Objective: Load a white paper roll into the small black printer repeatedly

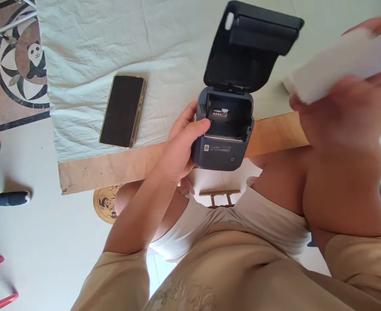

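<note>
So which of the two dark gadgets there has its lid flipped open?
The small printer in the left hand: its lid stands up, showing an empty compartment. The phone lies flat on the cloth, untouched.

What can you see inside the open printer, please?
The printer bay holds no roll, only a small label on its back wall. The left hand covers its left side.

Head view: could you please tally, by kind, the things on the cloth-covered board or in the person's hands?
Label printer, lid open, held by left hand: 1
Smartphone, lying on the cloth: 1
White paper roll, blurred, in right hand: 1
Total: 3
</note>
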A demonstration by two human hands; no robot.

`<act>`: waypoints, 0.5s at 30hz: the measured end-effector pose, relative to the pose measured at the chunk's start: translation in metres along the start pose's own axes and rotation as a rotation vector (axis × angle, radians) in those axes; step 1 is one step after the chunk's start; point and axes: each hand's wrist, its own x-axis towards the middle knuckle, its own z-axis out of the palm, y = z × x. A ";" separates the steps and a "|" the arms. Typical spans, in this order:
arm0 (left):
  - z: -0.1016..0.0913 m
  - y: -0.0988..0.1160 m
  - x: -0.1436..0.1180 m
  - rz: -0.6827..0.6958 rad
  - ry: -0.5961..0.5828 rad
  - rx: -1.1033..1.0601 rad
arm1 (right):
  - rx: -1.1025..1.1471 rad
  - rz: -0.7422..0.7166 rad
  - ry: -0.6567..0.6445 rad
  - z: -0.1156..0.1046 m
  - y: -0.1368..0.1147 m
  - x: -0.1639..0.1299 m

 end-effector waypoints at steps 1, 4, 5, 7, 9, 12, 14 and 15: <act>0.000 0.000 0.000 0.008 0.004 -0.024 | 0.024 -0.003 0.023 0.006 0.003 0.001; -0.002 -0.002 0.003 0.033 0.024 -0.076 | 0.097 -0.005 0.134 0.027 0.021 0.010; -0.002 -0.002 0.004 0.036 0.022 -0.082 | 0.117 0.000 0.175 0.034 0.029 0.013; -0.001 -0.003 0.004 0.038 0.015 -0.086 | 0.140 0.042 0.197 0.047 0.044 0.018; -0.001 -0.002 0.003 0.042 0.013 -0.083 | 0.144 0.095 0.131 0.054 0.048 0.019; -0.001 0.000 0.001 0.024 0.009 -0.079 | 0.197 0.043 0.217 0.046 0.036 0.014; -0.001 -0.001 0.000 0.021 0.004 -0.090 | 0.268 -0.086 0.477 0.033 0.032 0.008; -0.001 -0.001 0.001 0.026 0.004 -0.097 | 0.285 -0.149 0.647 0.027 0.036 0.007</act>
